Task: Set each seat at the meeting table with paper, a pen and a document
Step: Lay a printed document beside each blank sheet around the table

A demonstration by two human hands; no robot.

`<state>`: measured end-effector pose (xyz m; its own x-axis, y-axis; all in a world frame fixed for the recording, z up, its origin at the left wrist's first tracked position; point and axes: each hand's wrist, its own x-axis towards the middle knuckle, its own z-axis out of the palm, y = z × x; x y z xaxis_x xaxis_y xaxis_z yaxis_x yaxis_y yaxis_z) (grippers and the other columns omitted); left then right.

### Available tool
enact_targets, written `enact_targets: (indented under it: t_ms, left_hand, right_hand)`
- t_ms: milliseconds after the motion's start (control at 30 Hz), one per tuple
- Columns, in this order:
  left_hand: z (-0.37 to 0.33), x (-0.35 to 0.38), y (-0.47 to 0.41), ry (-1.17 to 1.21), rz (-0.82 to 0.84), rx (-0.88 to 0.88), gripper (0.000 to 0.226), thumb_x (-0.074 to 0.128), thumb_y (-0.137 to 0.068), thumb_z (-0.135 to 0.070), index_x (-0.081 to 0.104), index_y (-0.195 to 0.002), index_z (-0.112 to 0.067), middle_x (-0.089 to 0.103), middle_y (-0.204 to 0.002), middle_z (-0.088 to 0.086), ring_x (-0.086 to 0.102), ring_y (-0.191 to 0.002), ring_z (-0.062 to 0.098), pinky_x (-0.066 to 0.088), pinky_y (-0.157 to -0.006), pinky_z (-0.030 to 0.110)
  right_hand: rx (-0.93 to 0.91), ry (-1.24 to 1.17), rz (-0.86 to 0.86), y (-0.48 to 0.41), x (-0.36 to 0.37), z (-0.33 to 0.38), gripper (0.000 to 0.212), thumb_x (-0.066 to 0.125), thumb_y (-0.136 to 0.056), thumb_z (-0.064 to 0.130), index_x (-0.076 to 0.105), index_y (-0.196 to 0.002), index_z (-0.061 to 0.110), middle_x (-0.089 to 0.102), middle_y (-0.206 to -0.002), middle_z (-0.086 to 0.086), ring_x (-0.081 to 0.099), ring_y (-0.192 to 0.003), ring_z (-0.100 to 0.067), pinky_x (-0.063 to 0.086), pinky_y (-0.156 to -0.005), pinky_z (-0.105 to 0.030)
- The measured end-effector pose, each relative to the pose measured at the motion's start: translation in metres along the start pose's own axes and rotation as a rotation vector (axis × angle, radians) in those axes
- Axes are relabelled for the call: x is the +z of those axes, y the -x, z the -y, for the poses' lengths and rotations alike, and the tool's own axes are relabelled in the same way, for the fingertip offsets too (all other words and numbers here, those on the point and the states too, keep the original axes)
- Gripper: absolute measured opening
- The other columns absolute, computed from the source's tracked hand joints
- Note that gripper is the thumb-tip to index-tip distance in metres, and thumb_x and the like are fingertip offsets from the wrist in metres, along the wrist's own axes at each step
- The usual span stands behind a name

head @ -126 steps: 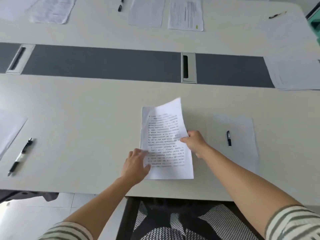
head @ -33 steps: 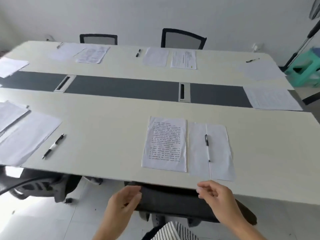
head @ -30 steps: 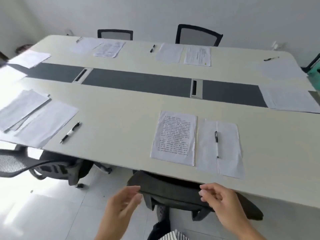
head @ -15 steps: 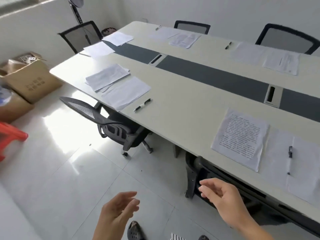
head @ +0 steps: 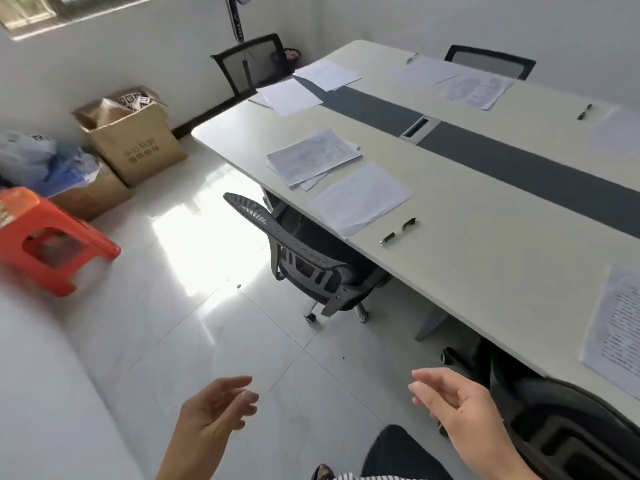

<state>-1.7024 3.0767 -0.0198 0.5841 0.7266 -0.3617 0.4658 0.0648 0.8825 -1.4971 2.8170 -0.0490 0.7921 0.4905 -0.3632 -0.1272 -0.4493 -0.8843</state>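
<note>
The left hand (head: 214,407) and the right hand (head: 457,403) were both empty. Their fingers were loose and a little bent. They were held out over the floor (head: 207,341) and touched nothing.

The stack of documents (head: 313,157) lay well ahead of the hands. It was near the left end of the worktop (head: 485,258), close to its near edge. Just beside the stack, on the side toward the hands, lay a blank paper (head: 360,199). Then came a pen (head: 398,231), a little apart from the paper. The pen lay slanted, with one end toward the near edge and the other toward the dark strip (head: 519,168) down the middle. A black chair (head: 304,258) stood tucked in at that seat.

The worktop was on the right hand's side, so I think the right hand was the better one to reach the stack. Both hands looked too far away to reach it from there. Another document (head: 620,327) lay by the near edge, near the right hand.
</note>
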Motion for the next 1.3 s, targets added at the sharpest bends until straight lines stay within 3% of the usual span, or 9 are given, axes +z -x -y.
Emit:
enact_targets:
  t_ms: [100, 433, 600, 800, 900, 1033, 1133, 1233, 1300]
  left_hand:
    - [-0.009, -0.003, -0.038, 0.032, -0.003, 0.001, 0.017, 0.075, -0.079, -0.016, 0.071, -0.095, -0.012, 0.076, -0.082, 0.01, 0.073, -0.074, 0.024, 0.056, -0.07, 0.04]
    - [-0.084, -0.018, -0.181, 0.0, 0.01, 0.055, 0.013, 0.067, -0.082, -0.004, 0.072, -0.093, -0.009, 0.075, -0.079, 0.011, 0.072, -0.073, 0.024, 0.056, -0.067, 0.035]
    - [-0.119, -0.016, -0.246, 0.007, 0.066, 0.101, 0.026, 0.075, -0.074, -0.03, 0.072, -0.093, -0.013, 0.075, -0.081, 0.011, 0.072, -0.074, 0.024, 0.057, -0.063, 0.029]
    - [-0.145, -0.016, -0.339, -0.04, 0.261, 0.115, 0.019, 0.078, -0.074, -0.032, 0.075, -0.086, -0.017, 0.075, -0.077, 0.012, 0.07, -0.073, 0.03, 0.054, -0.06, 0.03]
    - [-0.161, -0.023, -0.402, -0.112, 0.38, 0.131, 0.03, 0.073, -0.059, -0.046, 0.075, -0.085, -0.032, 0.075, -0.081, 0.012, 0.072, -0.072, 0.024, 0.055, -0.061, 0.028]
    - [-0.189, -0.027, -0.481, -0.228, 0.577, 0.171, 0.027, 0.071, -0.066, -0.046, 0.074, -0.089, -0.032, 0.076, -0.086, 0.006, 0.072, -0.078, 0.019, 0.057, -0.072, 0.032]
    - [-0.202, -0.015, -0.53, -0.36, 0.695, 0.237, 0.023, 0.07, -0.075, -0.038, 0.071, -0.096, -0.028, 0.076, -0.088, -0.001, 0.071, -0.08, 0.016, 0.056, -0.075, 0.035]
    - [-0.209, 0.015, -0.564, -0.479, 0.786, 0.336, 0.013, 0.07, -0.085, -0.016, 0.069, -0.095, -0.025, 0.075, -0.082, -0.008, 0.07, -0.075, 0.007, 0.056, -0.069, 0.022]
    - [-0.205, 0.04, -0.578, -0.584, 0.83, 0.441, 0.014, 0.066, -0.087, -0.015, 0.068, -0.097, -0.025, 0.073, -0.081, -0.011, 0.068, -0.079, 0.003, 0.055, -0.068, 0.017]
  right_hand:
    - [0.009, 0.018, 0.008, -0.035, 0.013, 0.017, 0.012, 0.072, -0.086, 0.018, 0.074, -0.094, 0.026, 0.076, -0.081, 0.002, 0.072, -0.081, -0.011, 0.056, -0.078, -0.032]
    - [-0.047, -0.026, 0.017, -0.196, 0.055, 0.096, 0.013, 0.071, -0.086, 0.019, 0.073, -0.096, 0.028, 0.077, -0.088, 0.01, 0.073, -0.082, -0.008, 0.056, -0.081, -0.034]
    - [-0.05, -0.029, -0.008, -0.26, 0.056, 0.13, 0.013, 0.072, -0.087, 0.018, 0.074, -0.096, 0.026, 0.077, -0.086, 0.007, 0.073, -0.081, -0.011, 0.054, -0.076, -0.028]
    - [0.024, -0.028, -0.186, -0.312, 0.069, 0.137, 0.014, 0.072, -0.086, 0.016, 0.073, -0.095, 0.027, 0.077, -0.085, 0.011, 0.073, -0.077, -0.01, 0.056, -0.075, -0.032]
    - [0.092, -0.037, -0.312, -0.33, 0.087, 0.136, 0.013, 0.071, -0.087, 0.016, 0.073, -0.096, 0.026, 0.077, -0.086, 0.01, 0.074, -0.078, -0.01, 0.056, -0.076, -0.031]
    - [0.204, -0.043, -0.432, -0.348, 0.118, 0.142, 0.015, 0.07, -0.088, 0.015, 0.071, -0.095, 0.029, 0.076, -0.083, 0.005, 0.073, -0.079, -0.011, 0.056, -0.076, -0.031]
    - [0.289, -0.007, -0.506, -0.362, 0.131, 0.143, 0.015, 0.07, -0.088, 0.017, 0.069, -0.091, 0.031, 0.075, -0.083, 0.005, 0.071, -0.083, -0.013, 0.056, -0.079, -0.029]
    - [0.374, 0.036, -0.604, -0.374, 0.131, 0.132, 0.01, 0.069, -0.089, 0.019, 0.071, -0.097, 0.025, 0.073, -0.089, 0.008, 0.068, -0.088, -0.012, 0.055, -0.084, -0.032]
    - [0.449, 0.084, -0.648, -0.383, 0.124, 0.12, 0.014, 0.066, -0.09, 0.023, 0.072, -0.103, 0.02, 0.073, -0.094, 0.006, 0.067, -0.09, -0.012, 0.055, -0.087, -0.037]
